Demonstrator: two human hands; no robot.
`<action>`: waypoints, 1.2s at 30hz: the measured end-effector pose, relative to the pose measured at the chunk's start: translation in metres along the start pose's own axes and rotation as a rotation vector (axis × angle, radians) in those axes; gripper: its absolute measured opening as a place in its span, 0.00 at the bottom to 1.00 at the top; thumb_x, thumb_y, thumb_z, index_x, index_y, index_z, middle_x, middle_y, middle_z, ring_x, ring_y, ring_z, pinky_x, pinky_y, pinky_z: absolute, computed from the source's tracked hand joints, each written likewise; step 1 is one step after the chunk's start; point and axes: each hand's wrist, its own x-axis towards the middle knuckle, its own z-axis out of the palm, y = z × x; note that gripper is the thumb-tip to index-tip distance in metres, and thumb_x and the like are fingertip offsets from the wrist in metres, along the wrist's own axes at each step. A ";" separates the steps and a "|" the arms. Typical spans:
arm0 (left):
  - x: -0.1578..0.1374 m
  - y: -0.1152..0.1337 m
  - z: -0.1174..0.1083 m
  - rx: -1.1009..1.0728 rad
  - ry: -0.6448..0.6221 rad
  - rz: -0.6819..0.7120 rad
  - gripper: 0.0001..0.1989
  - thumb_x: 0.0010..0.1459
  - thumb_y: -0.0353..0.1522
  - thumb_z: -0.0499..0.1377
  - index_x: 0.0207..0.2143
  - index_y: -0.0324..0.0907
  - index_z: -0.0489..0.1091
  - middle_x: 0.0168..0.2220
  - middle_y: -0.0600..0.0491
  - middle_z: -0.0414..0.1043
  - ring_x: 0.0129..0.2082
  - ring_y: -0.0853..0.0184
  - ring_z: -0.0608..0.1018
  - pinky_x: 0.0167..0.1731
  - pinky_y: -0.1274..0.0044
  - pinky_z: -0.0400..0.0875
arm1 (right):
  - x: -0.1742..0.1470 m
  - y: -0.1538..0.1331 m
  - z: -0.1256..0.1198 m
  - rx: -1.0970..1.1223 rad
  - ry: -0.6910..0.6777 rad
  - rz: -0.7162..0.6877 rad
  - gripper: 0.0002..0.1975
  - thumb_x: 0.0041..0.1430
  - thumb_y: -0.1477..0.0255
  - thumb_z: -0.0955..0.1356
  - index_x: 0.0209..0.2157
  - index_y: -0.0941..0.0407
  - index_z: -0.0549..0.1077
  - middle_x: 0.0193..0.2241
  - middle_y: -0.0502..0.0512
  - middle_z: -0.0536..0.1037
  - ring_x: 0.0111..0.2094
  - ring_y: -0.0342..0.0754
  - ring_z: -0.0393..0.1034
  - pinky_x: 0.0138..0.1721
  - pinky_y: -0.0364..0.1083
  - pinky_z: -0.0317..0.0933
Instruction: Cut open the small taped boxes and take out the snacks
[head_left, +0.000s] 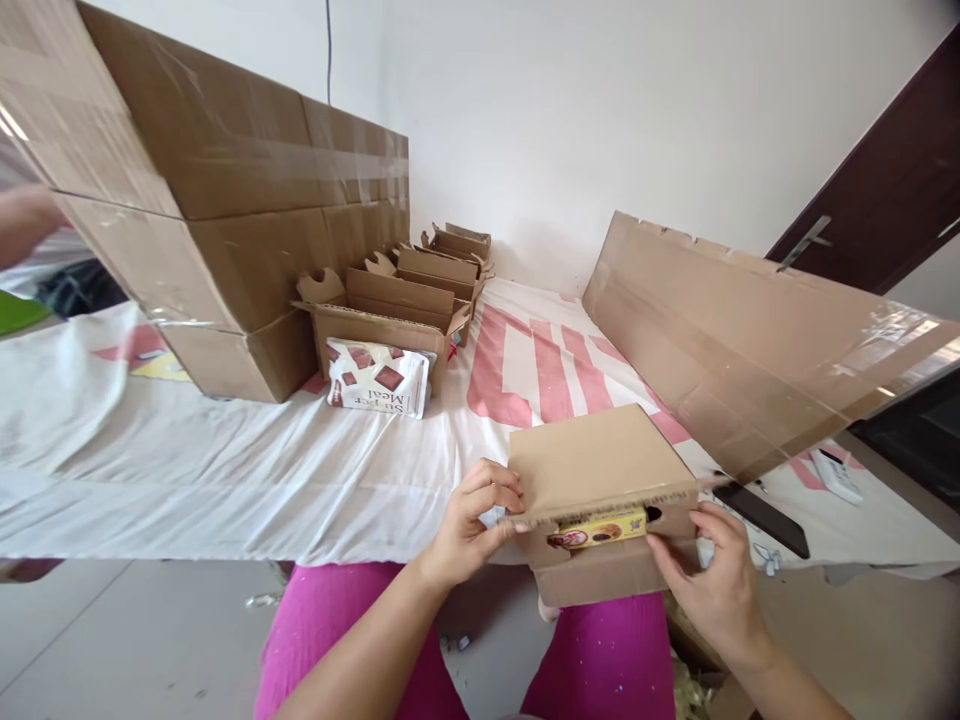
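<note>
A small cardboard box [600,455] sits at the table's front edge, its near side partly open toward me. Through the gap shows a yellow printed packet [607,530]. My left hand [480,515] grips the box's left front corner, thumb and fingers around the edge. At the right, my right hand [712,575] pinches the box's side flap between thumb and fingers. The lower front flap [600,585] hangs down over my lap. How full the box is inside stays hidden.
Several open cardboard boxes [401,290] stand in a row, with a white pouch [379,378] leaning on the nearest. Taped large cartons [247,150] rise at left; a cardboard panel [750,320] at right. A phone [761,517] lies right of the box. Another person's arm [30,222] shows far left.
</note>
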 end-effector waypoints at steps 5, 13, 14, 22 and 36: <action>-0.005 -0.004 -0.002 0.041 0.178 -0.084 0.10 0.63 0.36 0.56 0.33 0.42 0.73 0.34 0.49 0.73 0.35 0.65 0.74 0.36 0.73 0.68 | 0.005 -0.014 -0.006 0.053 -0.073 -0.076 0.25 0.59 0.67 0.69 0.55 0.55 0.60 0.44 0.63 0.72 0.42 0.55 0.72 0.39 0.54 0.72; -0.013 -0.006 0.002 0.005 0.372 -0.199 0.09 0.57 0.34 0.63 0.27 0.42 0.67 0.26 0.55 0.68 0.28 0.69 0.71 0.31 0.76 0.65 | 0.005 -0.033 0.012 -0.117 -0.150 -0.053 0.48 0.56 0.55 0.69 0.67 0.64 0.43 0.55 0.75 0.66 0.54 0.66 0.65 0.49 0.64 0.67; -0.013 -0.006 0.003 -0.012 0.414 -0.206 0.10 0.55 0.34 0.65 0.27 0.42 0.66 0.25 0.56 0.68 0.27 0.69 0.71 0.31 0.77 0.65 | 0.006 -0.033 0.011 -0.105 -0.157 -0.049 0.46 0.57 0.58 0.68 0.67 0.63 0.43 0.55 0.74 0.66 0.54 0.66 0.65 0.49 0.63 0.67; -0.014 -0.019 -0.004 0.110 0.491 -0.253 0.09 0.62 0.39 0.57 0.40 0.44 0.70 0.37 0.51 0.73 0.40 0.65 0.76 0.43 0.73 0.70 | 0.022 -0.027 -0.025 0.240 -0.211 0.090 0.07 0.64 0.69 0.62 0.41 0.55 0.67 0.26 0.50 0.70 0.24 0.44 0.67 0.26 0.42 0.65; -0.009 -0.005 -0.003 -0.049 0.328 -0.348 0.29 0.57 0.40 0.58 0.60 0.44 0.58 0.56 0.43 0.65 0.54 0.57 0.71 0.50 0.66 0.69 | 0.030 -0.007 -0.008 0.060 -0.063 0.065 0.09 0.62 0.65 0.66 0.41 0.55 0.69 0.30 0.51 0.76 0.25 0.44 0.69 0.26 0.41 0.65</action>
